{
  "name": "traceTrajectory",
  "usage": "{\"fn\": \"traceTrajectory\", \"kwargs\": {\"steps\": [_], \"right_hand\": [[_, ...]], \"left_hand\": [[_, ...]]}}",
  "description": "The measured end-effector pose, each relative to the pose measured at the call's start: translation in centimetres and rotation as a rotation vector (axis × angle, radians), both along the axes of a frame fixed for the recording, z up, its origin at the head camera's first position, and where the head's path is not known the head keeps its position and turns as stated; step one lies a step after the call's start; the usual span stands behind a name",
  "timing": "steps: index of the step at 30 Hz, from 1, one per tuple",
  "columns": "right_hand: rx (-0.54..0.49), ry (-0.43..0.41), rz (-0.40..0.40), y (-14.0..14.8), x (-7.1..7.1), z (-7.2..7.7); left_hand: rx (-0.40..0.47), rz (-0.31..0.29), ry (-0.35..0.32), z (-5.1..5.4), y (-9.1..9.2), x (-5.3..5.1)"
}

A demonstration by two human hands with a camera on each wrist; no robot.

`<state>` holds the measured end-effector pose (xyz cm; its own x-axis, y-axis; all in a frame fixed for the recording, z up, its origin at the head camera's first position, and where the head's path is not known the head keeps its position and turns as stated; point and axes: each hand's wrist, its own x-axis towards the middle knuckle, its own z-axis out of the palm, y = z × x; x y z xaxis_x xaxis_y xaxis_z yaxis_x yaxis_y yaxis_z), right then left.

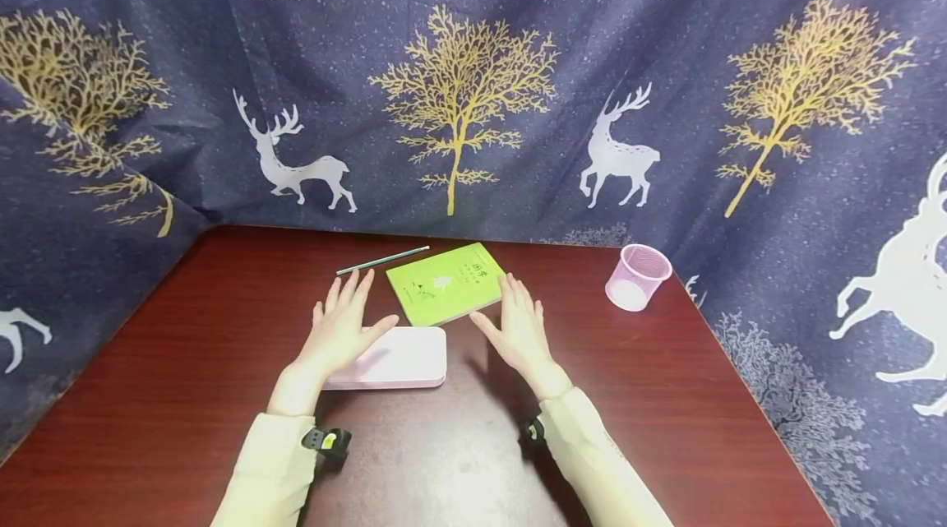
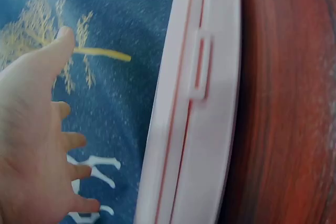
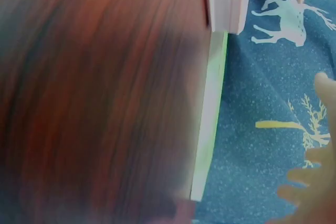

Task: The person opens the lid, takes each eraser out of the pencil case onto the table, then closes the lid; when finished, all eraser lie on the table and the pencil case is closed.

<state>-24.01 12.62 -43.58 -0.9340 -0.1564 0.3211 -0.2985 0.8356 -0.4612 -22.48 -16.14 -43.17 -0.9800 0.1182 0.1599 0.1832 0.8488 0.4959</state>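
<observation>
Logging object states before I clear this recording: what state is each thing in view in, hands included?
Left hand: open, fingers spread, holding nothing
Right hand: open, thumb apart from the fingers, holding nothing
Pink case: closed, lying flat
Green book: closed, lying flat, cover up
Pencil: lying down
Pink mesh basket: upright, open at the top
Patterned cloth: hanging, creased
</observation>
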Motion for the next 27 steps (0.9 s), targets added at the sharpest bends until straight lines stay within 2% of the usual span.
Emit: {"fn": "traceTrajectory", "kwargs": {"steps": [3, 9, 15, 20, 23, 27], "right_hand": [[-0.095, -0.014, 0.067, -0.4, -0.2, -0.3], [-0.252, -0.13, 0.16, -1.0, -0.5, -0.7], [-0.354, -0.197, 0.242, -1.5, -0.5, -1.2], [-0.335, -0.238, 0.326, -1.9, -0.4, -1.4], [-0.3, -0.266, 0.37, -2.2, -0.4, -1.5], [-0.295, -0.302, 0.416, -2.6, -0.3, -1.7]], "left_hand": [[0.069, -0.002, -0.017, -0.2, -1.0, 0.1], [0.239, -0.019, -0.081, -1.1, -3.0, 0.2], [0.449, -0.048, -0.206, -2.1, -5.2, 0.3], [0.621, -0.133, -0.277, -3.2, -7.0, 0.3], [0.677, -0.188, -0.296, -3.9, -7.9, 0.5], [0.726, -0.227, -0.305, -4.5, -8.6, 1.1]]}}
